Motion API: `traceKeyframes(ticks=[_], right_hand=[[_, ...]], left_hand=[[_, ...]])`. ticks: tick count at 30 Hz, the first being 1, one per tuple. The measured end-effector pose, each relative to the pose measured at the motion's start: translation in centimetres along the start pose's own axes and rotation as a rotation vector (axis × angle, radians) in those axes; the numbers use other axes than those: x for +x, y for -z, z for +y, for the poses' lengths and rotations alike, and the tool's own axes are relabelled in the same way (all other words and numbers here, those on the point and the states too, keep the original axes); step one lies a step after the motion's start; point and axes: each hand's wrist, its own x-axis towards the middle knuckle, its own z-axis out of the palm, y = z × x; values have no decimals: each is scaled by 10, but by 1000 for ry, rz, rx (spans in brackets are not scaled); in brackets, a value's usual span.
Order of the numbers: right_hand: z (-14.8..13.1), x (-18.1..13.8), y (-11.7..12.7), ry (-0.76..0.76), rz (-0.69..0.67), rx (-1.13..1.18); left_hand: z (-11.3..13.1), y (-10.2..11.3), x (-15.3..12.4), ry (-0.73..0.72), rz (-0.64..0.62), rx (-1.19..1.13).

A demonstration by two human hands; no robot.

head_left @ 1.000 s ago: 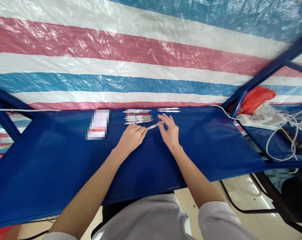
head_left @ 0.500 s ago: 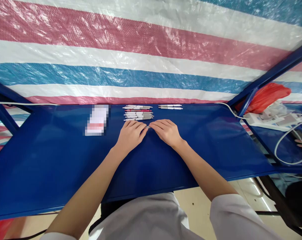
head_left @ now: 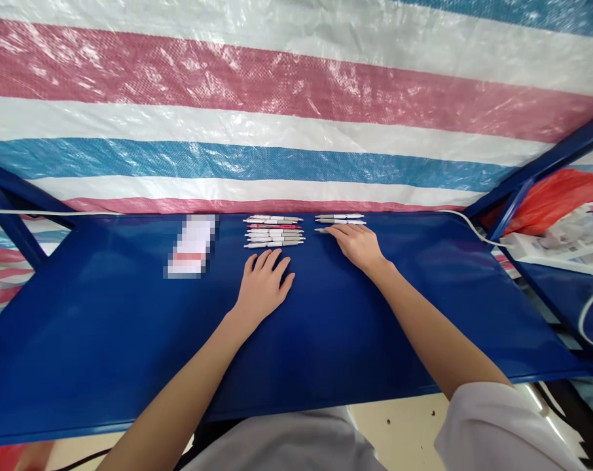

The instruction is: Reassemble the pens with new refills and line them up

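Pen (head_left: 320, 230) has left the middle: right hand (head_left: 358, 243) now lays it beside the pair (head_left: 340, 218) at the surface's (head_left: 129, 340) back edge, fingers covering it, grip impossible to tell. Left hand (head_left: 264, 284) has let go, flat and spread, just short of the pile (head_left: 274, 232)

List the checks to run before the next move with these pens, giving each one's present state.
1. Left hand free: ok, it lies flat and open on the blue table, holding nothing.
2. Right hand on the loose pen: ok, the hand covers it and only its tip shows.
3. Right hand's grip on that pen: cannot tell.
4. Loose pen beside the pair of pens: ok, just in front, roughly parallel.
5. Larger pen pile tidy: ok, apart from both hands.
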Motion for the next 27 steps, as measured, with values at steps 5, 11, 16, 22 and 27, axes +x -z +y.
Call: traceKeyframes(ticks=[5,11,16,22,27], right_hand=[[8,3,-5,14,16,-26],[10,11,-8,-6,38,-29],[13,21,-7,3,22,-12],[14,30,-7,2,-11,-19],[15,31,-9,28,-3,-38]], left_hand=[[-1,-1,1,-8,13,21],[-2,-2,2,-15,6,22],[-2,0,2,-8,-20,11],[-3,2,4,-4,-46,-22],[-4,0,3,3,-37,-24]])
